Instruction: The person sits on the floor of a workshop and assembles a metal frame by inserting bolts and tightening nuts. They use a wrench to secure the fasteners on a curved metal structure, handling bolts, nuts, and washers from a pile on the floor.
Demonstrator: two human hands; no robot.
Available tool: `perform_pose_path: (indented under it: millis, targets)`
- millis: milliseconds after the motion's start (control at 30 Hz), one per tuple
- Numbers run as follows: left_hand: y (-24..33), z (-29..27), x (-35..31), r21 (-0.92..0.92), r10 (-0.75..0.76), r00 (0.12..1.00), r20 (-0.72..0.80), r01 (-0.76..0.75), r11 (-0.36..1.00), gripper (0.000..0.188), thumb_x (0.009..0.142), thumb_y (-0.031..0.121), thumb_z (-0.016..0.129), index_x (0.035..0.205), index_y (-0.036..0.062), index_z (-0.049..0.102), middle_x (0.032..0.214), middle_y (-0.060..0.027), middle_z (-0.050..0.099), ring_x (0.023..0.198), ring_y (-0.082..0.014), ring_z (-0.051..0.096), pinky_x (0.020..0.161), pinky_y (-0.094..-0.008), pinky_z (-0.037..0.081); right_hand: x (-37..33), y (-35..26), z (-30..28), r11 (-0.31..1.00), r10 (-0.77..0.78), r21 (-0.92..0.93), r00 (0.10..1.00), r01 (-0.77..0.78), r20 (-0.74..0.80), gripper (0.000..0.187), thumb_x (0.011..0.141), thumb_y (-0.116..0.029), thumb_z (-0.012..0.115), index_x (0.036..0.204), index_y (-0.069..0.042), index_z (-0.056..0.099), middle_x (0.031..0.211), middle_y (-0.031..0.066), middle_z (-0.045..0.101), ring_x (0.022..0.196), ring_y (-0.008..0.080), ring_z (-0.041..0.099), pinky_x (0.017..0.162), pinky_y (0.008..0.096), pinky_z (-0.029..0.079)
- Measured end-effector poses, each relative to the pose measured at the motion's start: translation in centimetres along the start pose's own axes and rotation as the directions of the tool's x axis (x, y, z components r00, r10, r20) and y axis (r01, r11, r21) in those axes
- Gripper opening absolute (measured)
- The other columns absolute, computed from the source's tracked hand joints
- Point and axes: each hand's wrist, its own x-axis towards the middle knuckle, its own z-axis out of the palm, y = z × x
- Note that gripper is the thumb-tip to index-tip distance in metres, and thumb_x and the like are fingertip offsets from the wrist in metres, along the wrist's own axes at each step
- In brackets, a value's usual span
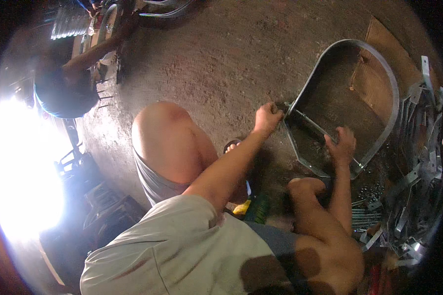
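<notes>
A hoop-shaped metal strip frame (393,88) lies on the floor in front of me to the right, its rounded end away from me. A thin metal rod (310,121) crosses the frame near its angled lower end. My left hand (268,119) is closed in a pinch at the frame's left corner, by the rod's end; what lies between the fingertips is too small to make out. My right hand (343,146) reaches inside the hoop with thumb and fingers around the rod, nearer its right end.
Flat cardboard (379,73) lies under the frame's far side. Metal brackets (418,128) are heaped at the right, with several rods (366,218) and small loose hardware (371,191) nearby. Another person (66,91) works at the upper left. A yellow-and-green object (253,208) sits between my legs.
</notes>
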Motion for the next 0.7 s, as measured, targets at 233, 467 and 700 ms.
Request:
perform_pose_path:
  millis: [233, 467, 700]
  targets:
    - [2.4, -0.8, -0.1, -0.107, -0.111, 0.994, -0.005, 0.110, 0.988, 0.044, 0.084, 0.040, 0.074, 0.091, -0.0028, 0.067, 0.078, -0.0164, 0.069, 0.078, -0.0232, 0.070, 0.070, -0.0395, 0.052, -0.2, 0.3, 0.3, 0.998, 0.062, 0.009, 0.995, -0.063, 0.080, 0.059, 0.080, -0.052, 0.075, 0.120, -0.012, 0.060, 0.128, 0.0178, 0.060, 0.122, 0.0391, 0.054, 0.101, 0.0539, 0.042]
    - [2.5, -1.1, -0.4, -0.265, -0.108, 0.994, -0.032, 0.095, 0.960, 0.043, 0.080, 0.036, 0.078, 0.082, -0.0021, 0.059, 0.076, -0.0194, 0.066, 0.072, -0.0302, 0.066, 0.069, -0.0427, 0.052, -0.1, 0.9, 0.2, 0.994, 0.100, 0.023, 0.986, -0.104, 0.135, 0.060, 0.081, -0.054, 0.074, 0.122, -0.012, 0.060, 0.134, 0.0202, 0.057, 0.125, 0.0409, 0.052, 0.103, 0.0558, 0.039]
    - [-0.1, -0.7, 0.5, -0.031, 0.028, 0.999, -0.023, -0.029, 0.999, 0.043, 0.082, 0.039, 0.076, 0.084, -0.0020, 0.061, 0.077, -0.0198, 0.066, 0.076, -0.0325, 0.068, 0.070, -0.0415, 0.052, 0.4, 0.2, 0.4, 0.994, 0.104, 0.012, 0.979, -0.108, 0.174, 0.063, 0.081, -0.056, 0.073, 0.124, -0.012, 0.060, 0.135, 0.0217, 0.057, 0.125, 0.0415, 0.052, 0.102, 0.0558, 0.040]
